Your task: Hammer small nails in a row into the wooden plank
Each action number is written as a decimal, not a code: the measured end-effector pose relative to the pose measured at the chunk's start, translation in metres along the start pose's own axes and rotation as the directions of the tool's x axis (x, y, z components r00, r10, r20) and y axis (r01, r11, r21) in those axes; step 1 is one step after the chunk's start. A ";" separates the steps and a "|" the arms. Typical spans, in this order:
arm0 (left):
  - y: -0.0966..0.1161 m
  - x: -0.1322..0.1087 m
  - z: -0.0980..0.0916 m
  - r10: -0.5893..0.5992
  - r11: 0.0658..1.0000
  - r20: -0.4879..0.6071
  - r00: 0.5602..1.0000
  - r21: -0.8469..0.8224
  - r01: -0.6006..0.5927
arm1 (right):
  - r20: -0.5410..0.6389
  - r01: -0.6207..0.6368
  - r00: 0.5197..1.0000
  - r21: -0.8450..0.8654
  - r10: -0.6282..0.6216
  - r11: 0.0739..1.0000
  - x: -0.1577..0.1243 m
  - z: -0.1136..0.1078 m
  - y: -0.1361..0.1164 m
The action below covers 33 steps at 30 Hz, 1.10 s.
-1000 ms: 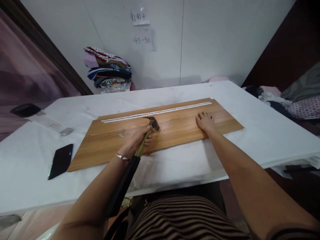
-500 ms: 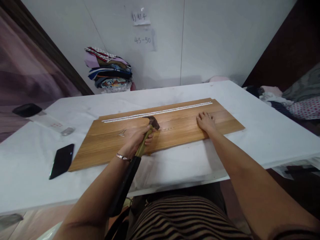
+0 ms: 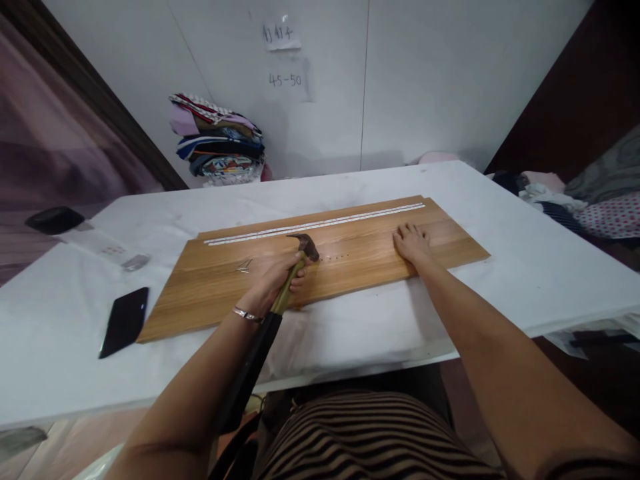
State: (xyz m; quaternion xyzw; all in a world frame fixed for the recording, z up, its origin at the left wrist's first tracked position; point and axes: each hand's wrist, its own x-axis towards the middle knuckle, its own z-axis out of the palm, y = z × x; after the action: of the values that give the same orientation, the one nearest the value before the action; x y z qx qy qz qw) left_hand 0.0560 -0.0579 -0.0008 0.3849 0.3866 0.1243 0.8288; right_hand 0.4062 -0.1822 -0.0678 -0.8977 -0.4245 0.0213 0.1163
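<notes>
My left hand (image 3: 280, 277) grips a claw hammer (image 3: 284, 292) high on its handle, close to the head. The hammer's dark head is low over a wooden board (image 3: 370, 240), just left of a short row of small dark nail heads or marks (image 3: 336, 257). I cannot make out whether the head touches the board. My right hand (image 3: 413, 244) lies on the board's right part, fingers spread and holding nothing. A few loose nails (image 3: 244, 266) lie on the board, left of my left hand. A white ruler-like strip (image 3: 315, 225) runs along the board's far side.
The board lies on a white-covered table (image 3: 530, 267). On the left are a black phone (image 3: 124, 321) and a clear bottle with a black cap (image 3: 100, 241). A stack of folded cloth (image 3: 217, 140) stands by the back wall. More cloth (image 3: 565, 200) is beyond the table's right side.
Almost everything stays in place. The hammer head shifts very slightly; both hands keep their positions.
</notes>
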 end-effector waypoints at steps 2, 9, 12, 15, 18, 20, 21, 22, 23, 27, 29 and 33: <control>0.000 -0.001 0.000 -0.003 1.000 0.013 1.000 -0.002 0.003 | -0.002 -0.001 1.000 -0.011 0.001 1.000 0.000 0.000 0.000; 0.000 -0.002 0.003 0.003 1.000 -0.030 1.000 0.019 -0.003 | 0.012 -0.013 1.000 -0.017 0.014 1.000 0.001 0.000 -0.001; 0.000 -0.002 0.002 0.000 1.000 -0.005 1.000 0.022 0.000 | 0.007 -0.010 1.000 -0.008 0.010 1.000 0.001 0.000 0.000; 0.000 -0.003 0.002 0.011 1.000 0.027 1.000 0.016 -0.011 | 0.000 -0.004 1.000 -0.012 0.004 1.000 0.001 0.001 0.001; 0.001 -0.003 0.002 0.009 1.000 0.007 1.000 0.019 -0.009 | 0.004 -0.004 1.000 -0.010 0.004 1.000 0.003 0.003 0.002; 0.001 -0.003 0.003 -0.001 1.000 -0.020 1.000 0.025 0.001 | 0.005 -0.006 1.000 -0.004 0.006 1.000 0.004 0.004 0.002; 0.000 -0.002 0.002 -0.007 1.000 -0.028 1.000 0.027 0.007 | 0.004 -0.006 1.000 -0.001 0.006 1.000 0.004 0.004 0.002; 0.000 -0.002 0.002 -0.012 1.000 -0.028 1.000 0.026 0.013 | 0.001 -0.005 1.000 0.002 0.005 1.000 0.005 0.005 0.002; 0.000 -0.002 0.002 -0.014 1.000 -0.020 1.000 0.024 0.014 | -0.001 -0.005 1.000 0.004 0.005 1.000 0.005 0.005 0.003; 0.000 -0.001 0.000 0.005 1.000 0.019 1.000 0.007 -0.006 | -0.004 -0.004 1.000 0.009 0.004 1.000 0.004 0.004 0.002; -0.001 0.000 0.000 -0.001 1.000 0.008 1.000 0.011 0.001 | 0.001 -0.009 1.000 0.006 0.009 1.000 0.004 0.004 0.002; 0.000 -0.001 0.002 -0.013 1.000 -0.011 1.000 0.020 0.013 | 0.007 -0.006 1.000 -0.013 0.006 1.000 0.004 0.004 0.002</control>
State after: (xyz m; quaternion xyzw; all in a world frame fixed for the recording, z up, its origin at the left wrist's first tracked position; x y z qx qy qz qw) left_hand 0.0570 -0.0596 0.0002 0.3901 0.3949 0.1171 0.8235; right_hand 0.4094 -0.1800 -0.0715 -0.8996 -0.4223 0.0219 0.1091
